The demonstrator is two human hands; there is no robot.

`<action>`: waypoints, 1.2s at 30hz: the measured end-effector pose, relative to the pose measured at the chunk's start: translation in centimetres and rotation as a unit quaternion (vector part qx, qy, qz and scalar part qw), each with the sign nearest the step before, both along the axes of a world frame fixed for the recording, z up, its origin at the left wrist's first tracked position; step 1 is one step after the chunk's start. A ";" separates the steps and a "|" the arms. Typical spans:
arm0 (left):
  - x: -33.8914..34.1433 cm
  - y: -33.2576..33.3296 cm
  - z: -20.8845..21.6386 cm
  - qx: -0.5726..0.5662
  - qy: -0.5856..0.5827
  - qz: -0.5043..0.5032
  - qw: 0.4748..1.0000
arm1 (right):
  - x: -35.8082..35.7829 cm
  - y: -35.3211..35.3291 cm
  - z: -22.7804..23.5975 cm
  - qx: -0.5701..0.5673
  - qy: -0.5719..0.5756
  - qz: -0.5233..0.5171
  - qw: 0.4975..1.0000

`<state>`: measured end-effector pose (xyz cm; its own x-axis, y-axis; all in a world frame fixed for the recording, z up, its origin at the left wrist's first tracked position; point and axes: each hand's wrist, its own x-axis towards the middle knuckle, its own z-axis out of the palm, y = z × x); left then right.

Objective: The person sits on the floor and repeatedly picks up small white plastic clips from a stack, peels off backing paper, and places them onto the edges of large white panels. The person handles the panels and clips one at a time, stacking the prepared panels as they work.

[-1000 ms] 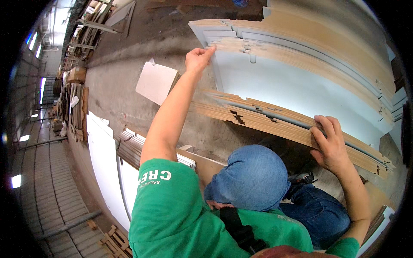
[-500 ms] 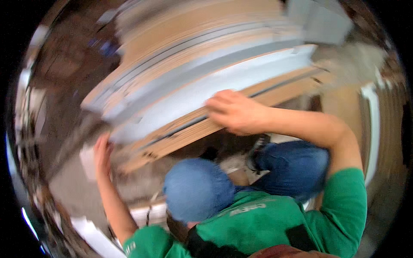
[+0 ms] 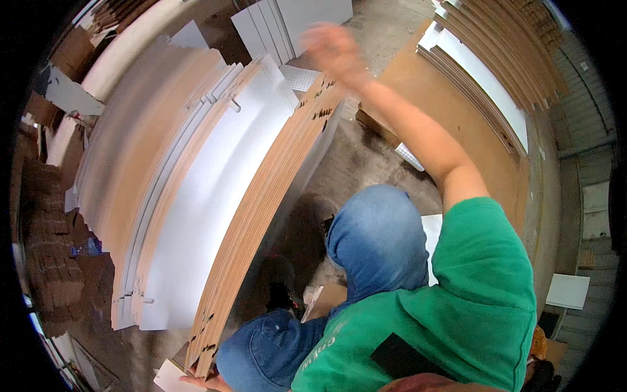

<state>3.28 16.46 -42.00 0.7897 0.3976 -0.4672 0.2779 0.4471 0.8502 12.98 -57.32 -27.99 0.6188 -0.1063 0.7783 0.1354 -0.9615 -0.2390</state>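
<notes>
A thick stack of wood-coloured boards [image 3: 261,196] stands on edge in front of me, running from the lower left up to the far right. Dark holes and marks show near both of its ends. At the near end, my left hand [image 3: 208,381] touches the boards with its fingers stretched out; part of it is hidden by the boards and my knee. My right hand [image 3: 336,55] is raised just past the stack's far end, apart from it and smeared by motion. A white panel [image 3: 209,189] leans just behind the stack.
More panels [image 3: 140,150] stand in a row at the left. Grey-white panels [image 3: 264,29] rest at the far side. To the right lies a large brown board [image 3: 450,98] with stacked boards [image 3: 503,52] beyond. A small white block [image 3: 175,377] is by my left hand.
The view has turned, so the stack now slants more steeply. My right hand has left the stack's middle and risen beyond its far end. The left hand stays at the near end.
</notes>
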 end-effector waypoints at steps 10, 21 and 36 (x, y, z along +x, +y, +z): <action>1.1 -4.3 3.2 0.048 -0.005 0.117 0.992 | -0.3 -12.8 -14.3 0.755 0.088 0.032 0.649; 0.0 -2.7 1.4 0.025 -0.030 0.036 0.999 | 0.2 -9.2 -12.9 0.763 0.174 0.157 0.602; 2.5 -1.7 -0.1 -0.074 -0.082 -0.023 0.994 | 1.5 -6.5 -13.2 0.787 0.242 0.002 0.568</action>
